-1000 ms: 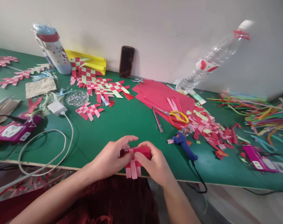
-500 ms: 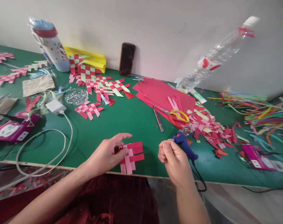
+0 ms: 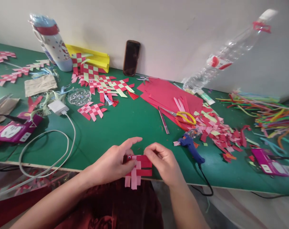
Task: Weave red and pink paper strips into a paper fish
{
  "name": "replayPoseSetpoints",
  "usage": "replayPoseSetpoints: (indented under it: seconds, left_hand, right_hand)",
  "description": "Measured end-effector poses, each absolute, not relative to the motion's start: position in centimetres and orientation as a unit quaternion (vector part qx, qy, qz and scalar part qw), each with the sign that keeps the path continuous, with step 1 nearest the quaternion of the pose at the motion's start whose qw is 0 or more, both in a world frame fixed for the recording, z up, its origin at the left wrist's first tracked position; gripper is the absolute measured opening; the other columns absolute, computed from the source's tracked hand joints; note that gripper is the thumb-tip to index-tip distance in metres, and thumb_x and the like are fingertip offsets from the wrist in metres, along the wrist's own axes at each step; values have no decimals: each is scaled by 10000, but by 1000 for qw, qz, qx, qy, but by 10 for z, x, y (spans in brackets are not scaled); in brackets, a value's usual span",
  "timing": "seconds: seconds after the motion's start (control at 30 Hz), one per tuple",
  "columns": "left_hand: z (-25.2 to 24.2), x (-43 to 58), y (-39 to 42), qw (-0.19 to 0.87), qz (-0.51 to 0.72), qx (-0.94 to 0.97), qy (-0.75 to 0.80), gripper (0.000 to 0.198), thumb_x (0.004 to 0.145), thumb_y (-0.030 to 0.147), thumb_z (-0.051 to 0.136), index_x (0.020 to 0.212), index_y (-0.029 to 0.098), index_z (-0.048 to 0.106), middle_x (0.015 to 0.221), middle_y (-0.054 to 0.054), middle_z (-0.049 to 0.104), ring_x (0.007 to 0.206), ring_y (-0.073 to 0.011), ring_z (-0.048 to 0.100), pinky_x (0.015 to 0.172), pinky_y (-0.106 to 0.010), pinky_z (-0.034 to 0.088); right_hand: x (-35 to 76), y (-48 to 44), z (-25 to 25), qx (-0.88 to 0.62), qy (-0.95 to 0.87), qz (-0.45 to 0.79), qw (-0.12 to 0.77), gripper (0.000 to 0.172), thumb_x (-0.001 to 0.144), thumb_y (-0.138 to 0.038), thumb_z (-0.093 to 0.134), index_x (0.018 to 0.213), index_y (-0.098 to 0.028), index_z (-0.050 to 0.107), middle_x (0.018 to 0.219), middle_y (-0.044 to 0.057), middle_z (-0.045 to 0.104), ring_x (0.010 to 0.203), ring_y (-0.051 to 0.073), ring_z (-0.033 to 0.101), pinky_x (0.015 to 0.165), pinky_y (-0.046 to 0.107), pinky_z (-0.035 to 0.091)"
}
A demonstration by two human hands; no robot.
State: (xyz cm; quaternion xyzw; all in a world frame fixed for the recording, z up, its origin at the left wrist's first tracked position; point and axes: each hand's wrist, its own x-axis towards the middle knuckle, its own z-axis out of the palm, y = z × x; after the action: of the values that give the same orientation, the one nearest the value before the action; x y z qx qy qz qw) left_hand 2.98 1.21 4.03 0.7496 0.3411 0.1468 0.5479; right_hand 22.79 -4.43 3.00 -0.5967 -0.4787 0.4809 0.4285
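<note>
A woven paper fish (image 3: 138, 166) in red and pink strips, with a small googly eye, is near the table's front edge. My left hand (image 3: 112, 163) is closed on its eye end between thumb and fingers, the index finger stretched out above it. My right hand (image 3: 164, 163) is pinched at the upper right corner of the fish, at the end of a red strip; its fingertips partly hide that corner. To the right of my right hand lies a blue glue gun (image 3: 191, 148), its cord hanging over the edge.
Yellow-handled scissors (image 3: 187, 117), a cutter knife (image 3: 163, 120) and red paper sheets (image 3: 168, 92) lie ahead, beside paper scraps (image 3: 216, 127). Finished paper fish (image 3: 93, 110) and a dish of googly eyes (image 3: 79, 97) are at left. A white cable (image 3: 74, 127) loops nearby. A plastic bottle (image 3: 230, 51) leans at the wall.
My right hand has moved left from beside the glue gun to the paper fish and now touches its red strip. The fish and my left hand have shifted slightly right and nearer me.
</note>
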Motion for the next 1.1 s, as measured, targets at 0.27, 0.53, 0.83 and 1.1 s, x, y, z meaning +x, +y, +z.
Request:
replayPoseSetpoints:
  seconds: [0.27, 0.53, 0.83, 1.1]
  left_hand:
    - [26, 9, 16, 561, 164, 716, 381, 557, 900, 256, 506, 1440, 270, 369, 726, 68, 607, 572, -92, 502, 553, -194, 391]
    - [14, -8, 16, 610, 263, 591, 458, 530, 901, 425, 576, 1359, 200, 435, 764, 19, 634, 631, -119, 558, 592, -215, 441]
    - [12, -10, 9, 625, 307, 561, 448, 470, 891, 396, 610, 1293, 184, 492, 767, 12, 652, 651, -119, 609, 610, -205, 478]
    - [7, -15, 11, 633, 292, 561, 445, 375, 891, 433, 626, 1179, 196, 589, 802, -7, 684, 680, -139, 634, 633, -228, 508]
  right_hand:
    - [261, -55, 15, -614, -374, 451, 528, 300, 874, -481, 641, 796, -191, 642, 749, 6, 653, 583, 98, 570, 553, 237, 476]
    - [252, -43, 13, -672, -550, 329, 372, 403, 984, -461, 437, 1210, -210, 658, 1251, 118, 680, 1193, 266, 616, 1042, 506, 466]
    - [253, -115, 18, -568, -784, 233, 90, 551, 959, -355, 516, 1480, -205, 423, 1516, 118, 431, 1440, 282, 334, 1150, 546, 331]
    - [325, -242, -10, -799, -418, 383, 201, 396, 936, -451, 397, 1016, -335, 767, 892, 119, 777, 789, 292, 752, 641, 441, 593]
